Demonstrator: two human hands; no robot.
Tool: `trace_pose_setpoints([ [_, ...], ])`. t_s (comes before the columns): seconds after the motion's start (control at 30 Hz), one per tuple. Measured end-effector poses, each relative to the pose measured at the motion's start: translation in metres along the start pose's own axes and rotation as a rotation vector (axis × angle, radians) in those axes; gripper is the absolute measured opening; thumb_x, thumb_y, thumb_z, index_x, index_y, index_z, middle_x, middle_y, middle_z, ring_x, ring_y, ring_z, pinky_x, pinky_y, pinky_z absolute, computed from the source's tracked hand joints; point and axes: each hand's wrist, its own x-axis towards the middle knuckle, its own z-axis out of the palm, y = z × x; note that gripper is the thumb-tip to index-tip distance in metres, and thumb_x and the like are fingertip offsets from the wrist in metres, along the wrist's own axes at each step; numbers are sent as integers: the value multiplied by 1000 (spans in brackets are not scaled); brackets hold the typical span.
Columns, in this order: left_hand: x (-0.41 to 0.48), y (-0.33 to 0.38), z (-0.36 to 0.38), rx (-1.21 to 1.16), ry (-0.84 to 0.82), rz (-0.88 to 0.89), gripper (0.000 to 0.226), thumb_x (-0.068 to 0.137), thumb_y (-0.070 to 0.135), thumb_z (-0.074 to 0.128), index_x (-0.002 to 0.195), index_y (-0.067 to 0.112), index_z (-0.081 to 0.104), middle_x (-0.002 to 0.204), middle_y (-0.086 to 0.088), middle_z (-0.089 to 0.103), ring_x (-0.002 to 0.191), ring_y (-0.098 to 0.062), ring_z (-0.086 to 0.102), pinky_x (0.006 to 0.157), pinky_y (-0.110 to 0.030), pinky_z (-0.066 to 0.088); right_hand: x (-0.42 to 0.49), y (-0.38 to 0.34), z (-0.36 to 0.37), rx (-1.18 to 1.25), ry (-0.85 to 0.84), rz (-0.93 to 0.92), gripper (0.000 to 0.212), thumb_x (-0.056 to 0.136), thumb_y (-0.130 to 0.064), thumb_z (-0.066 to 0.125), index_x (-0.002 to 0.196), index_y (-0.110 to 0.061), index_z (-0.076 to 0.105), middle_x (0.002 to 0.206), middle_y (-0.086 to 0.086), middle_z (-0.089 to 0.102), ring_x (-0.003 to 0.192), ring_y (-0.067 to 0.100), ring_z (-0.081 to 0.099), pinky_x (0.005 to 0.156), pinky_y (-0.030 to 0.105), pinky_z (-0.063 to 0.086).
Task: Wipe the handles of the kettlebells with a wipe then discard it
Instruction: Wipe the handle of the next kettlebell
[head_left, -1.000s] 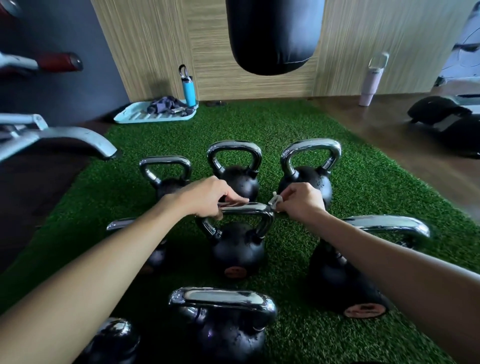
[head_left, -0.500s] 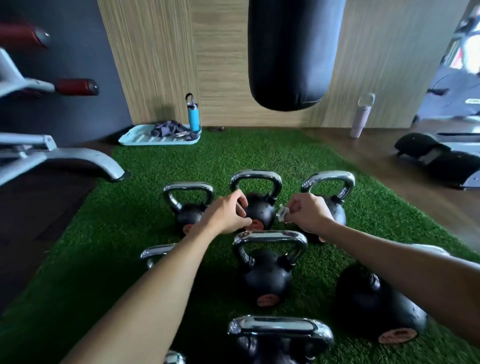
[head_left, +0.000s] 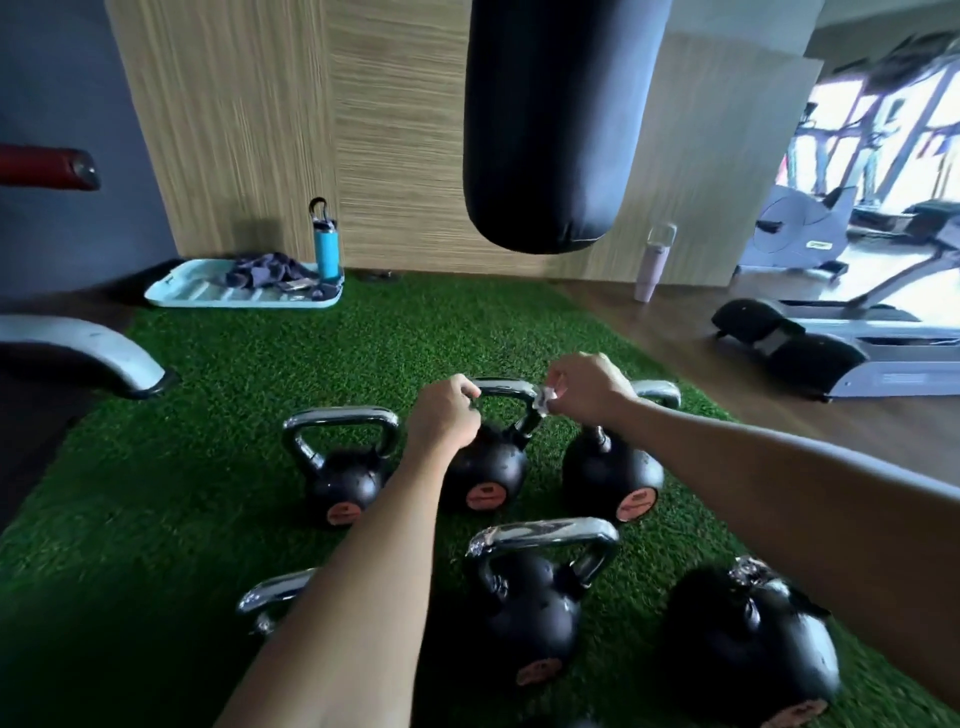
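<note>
Wipe pinched in your right hand touches the handle of the back-middle kettlebell, mid-turf; your left hand grips that handle.

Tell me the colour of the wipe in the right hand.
White; the wipe shows best in the head view.

A forearm hides most of the near-left kettlebell; the wipe is blurred.
</note>
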Motion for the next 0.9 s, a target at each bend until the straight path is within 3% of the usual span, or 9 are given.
trace_pose_setpoints([
  [0.1,23,0,9,75,100,88,27,87,13,72,110,26,71,111,7,73,100,-16,69,78,-25,53,22,19,11,139,101,63,10,82,-32,78,85,-24,73,84,-2,73,73,15,67,61,24,53],
  [0.17,40,-2,12,182,85,118,41,84,20,79,123,25,69,120,1,72,106,-19,67,85,-28,51,30,32,22,215,127,89,11,82,-32,79,87,-23,75,82,-1,73,73,16,68,64,27,57],
  [0.3,70,1,15,320,-107,53,70,80,37,84,144,33,54,143,-3,60,125,-24,60,98,-34,50,38,58,41,333,141,93,7,83,-27,79,86,-24,74,82,-3,73,72,14,68,68,33,62],
  [0.4,83,9,21,429,-223,34,61,86,45,76,142,38,54,147,1,56,119,-23,62,87,-29,49,47,71,50,421,147,96,7,83,-25,79,88,-23,75,83,-3,74,73,14,69,68,35,62],
  [0.5,89,14,27,464,-226,85,40,92,40,71,131,34,65,139,5,63,108,-20,67,87,-31,54,56,71,53,507,158,30,11,84,-30,79,89,-21,75,80,-5,74,67,10,69,59,29,60],
  [0.6,77,10,31,504,-122,177,30,93,40,69,122,31,72,123,2,73,90,-18,71,74,-24,50,60,67,54,540,187,-42,14,85,-36,78,87,-23,76,77,-9,73,66,6,68,55,22,56],
  [0.7,60,12,30,536,-96,213,32,95,45,65,124,32,71,101,-1,78,73,-16,67,65,-25,45,59,68,61,511,210,-118,13,85,-36,77,92,-25,79,82,-11,76,70,4,69,62,26,60],
  [0.77,51,13,30,620,-94,203,35,96,50,61,128,36,67,98,-2,77,62,-13,56,58,-28,40,54,70,70,482,206,-156,15,87,-36,75,97,-26,78,87,-11,77,71,5,70,63,29,61],
  [0.9,29,11,30,604,-7,253,53,89,64,57,135,38,62,97,-7,78,73,-21,67,56,-28,35,42,73,82,456,211,-186,10,88,-36,74,94,-29,79,91,-12,77,68,1,66,58,19,52],
])
